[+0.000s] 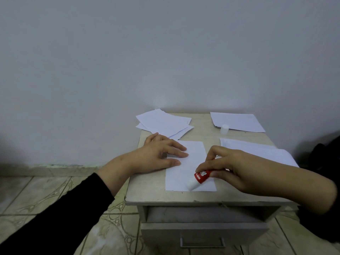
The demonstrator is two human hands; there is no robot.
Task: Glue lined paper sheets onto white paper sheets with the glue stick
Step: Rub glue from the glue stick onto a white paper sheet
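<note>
Right now the right hand (226,168) pinches the glue stick (199,178) by its red barrel, tip down on the sheet (191,162) near the worktop's (202,133) front edge — the left hand (160,153) lies flat with straight fingers, pinning it. Thin paper likely creases and slides easily, so hold it flat near an edge; the barrel is stiff and light.
</note>
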